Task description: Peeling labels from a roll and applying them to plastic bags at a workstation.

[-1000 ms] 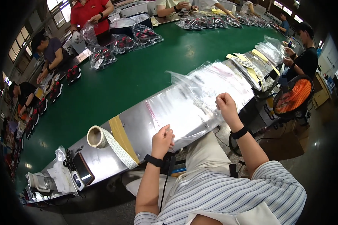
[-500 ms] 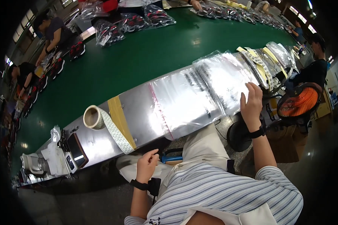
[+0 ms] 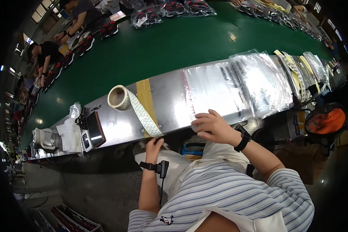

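The green conveyor belt [image 3: 150, 50] runs wide beyond the long steel bench [image 3: 170, 98] in front of me. On the bench lies the stack of clear plastic bags [image 3: 236, 87], long axis along the bench, stretching away to my right. My right hand [image 3: 212, 127] rests on its near left corner, fingers spread flat and loose, pressing rather than gripping. The bags lie straight ahead of those fingers, so this hand is far the nearer. My left hand [image 3: 154, 147] sits lower, at the bench edge, fingers curled about the hanging end of the tape strip [image 3: 145, 116] (whether pinched tight I cannot tell). The tape roll [image 3: 118, 97] stands up-left of it.
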Motion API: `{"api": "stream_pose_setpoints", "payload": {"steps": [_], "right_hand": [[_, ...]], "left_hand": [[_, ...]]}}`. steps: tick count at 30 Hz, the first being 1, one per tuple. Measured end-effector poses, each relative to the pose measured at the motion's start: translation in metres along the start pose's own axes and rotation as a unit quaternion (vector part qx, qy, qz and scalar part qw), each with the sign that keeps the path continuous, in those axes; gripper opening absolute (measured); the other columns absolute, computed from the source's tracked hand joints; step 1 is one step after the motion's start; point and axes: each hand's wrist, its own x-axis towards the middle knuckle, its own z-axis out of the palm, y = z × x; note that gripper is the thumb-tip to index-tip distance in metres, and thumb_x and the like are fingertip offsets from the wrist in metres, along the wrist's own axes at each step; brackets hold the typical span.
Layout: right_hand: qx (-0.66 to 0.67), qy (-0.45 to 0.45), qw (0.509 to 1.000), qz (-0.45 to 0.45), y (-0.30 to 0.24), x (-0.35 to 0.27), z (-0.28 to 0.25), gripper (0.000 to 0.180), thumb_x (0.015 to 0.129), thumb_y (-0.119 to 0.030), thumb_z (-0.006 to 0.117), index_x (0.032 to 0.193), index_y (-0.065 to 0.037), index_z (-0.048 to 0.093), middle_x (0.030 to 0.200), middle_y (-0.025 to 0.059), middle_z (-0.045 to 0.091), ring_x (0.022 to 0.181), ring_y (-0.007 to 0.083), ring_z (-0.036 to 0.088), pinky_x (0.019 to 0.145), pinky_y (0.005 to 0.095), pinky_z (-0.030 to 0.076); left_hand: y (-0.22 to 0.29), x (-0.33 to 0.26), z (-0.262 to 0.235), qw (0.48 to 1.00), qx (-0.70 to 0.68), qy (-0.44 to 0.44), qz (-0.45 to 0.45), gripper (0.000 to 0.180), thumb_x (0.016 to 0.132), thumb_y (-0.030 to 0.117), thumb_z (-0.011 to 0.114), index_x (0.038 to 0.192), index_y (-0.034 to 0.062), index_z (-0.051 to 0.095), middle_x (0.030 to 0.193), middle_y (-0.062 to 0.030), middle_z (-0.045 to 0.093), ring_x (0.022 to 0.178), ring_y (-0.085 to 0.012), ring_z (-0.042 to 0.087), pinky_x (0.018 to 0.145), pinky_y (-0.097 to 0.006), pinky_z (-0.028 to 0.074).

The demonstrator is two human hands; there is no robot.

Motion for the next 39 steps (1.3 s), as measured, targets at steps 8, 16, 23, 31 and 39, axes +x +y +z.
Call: {"api": "stream_pose_setpoints", "payload": {"steps": [8,16,23,31,39], "right_hand": [[0.37,-0.016,0.918,0.14,0.001,0.028,0.013,0.016,0.09,-0.02,0.057,0.096,-0.011,0.067,0.094,0.0004,0.066,0.101,0.0125,0.055,0.107,0.0422,0.021],[0.562,-0.029,0.811,0.16,0.002,0.049,0.012,0.02,0.095,-0.017,0.049,0.1,-0.002,0.061,0.1,0.0021,0.058,0.089,0.0082,0.052,0.082,0.0245,0.041],[0.454,-0.052,0.868,0.195,0.006,0.048,0.015,0.009,0.089,-0.01,0.058,0.09,-0.001,0.059,0.088,-0.0013,0.054,0.082,0.0059,0.049,0.071,0.0215,0.042],[0.347,0.061,0.931,0.096,0.001,0.06,0.019,0.007,0.081,-0.012,0.065,0.083,-0.005,0.065,0.08,0.0053,0.058,0.079,0.019,0.055,0.071,0.0295,0.045],[0.272,0.095,0.953,0.094,0.005,0.054,0.016,0.009,0.079,-0.013,0.063,0.081,-0.004,0.063,0.079,0.0087,0.058,0.08,0.0259,0.055,0.073,0.0341,0.046]], "left_hand": [[0.108,-0.034,0.057,0.949,-0.289,-0.112,-0.056,0.018,0.096,0.016,0.047,0.104,0.0013,0.053,0.089,-0.0054,0.062,0.074,-0.0123,0.062,0.069,-0.027,0.052],[0.12,-0.026,0.077,0.962,-0.226,-0.143,-0.053,0.021,0.097,0.019,0.044,0.106,0.0015,0.052,0.086,-0.0084,0.064,0.072,-0.0141,0.064,0.06,-0.023,0.051],[0.134,-0.038,0.081,0.934,0.117,0.182,0.282,0.028,0.083,0.004,0.061,0.109,0.001,0.051,0.098,-0.0098,0.053,0.074,-0.0145,0.053,0.064,-0.026,0.046],[0.142,-0.015,0.094,0.984,0.077,0.03,0.158,0.024,0.083,0.011,0.065,0.104,-0.0004,0.058,0.096,-0.0097,0.06,0.082,-0.0197,0.061,0.072,-0.029,0.048],[0.131,0.002,0.079,0.981,-0.186,0.051,0.034,0.015,0.09,0.009,0.058,0.1,-0.0019,0.059,0.091,-0.0054,0.062,0.078,-0.0091,0.057,0.07,-0.022,0.048]]}}
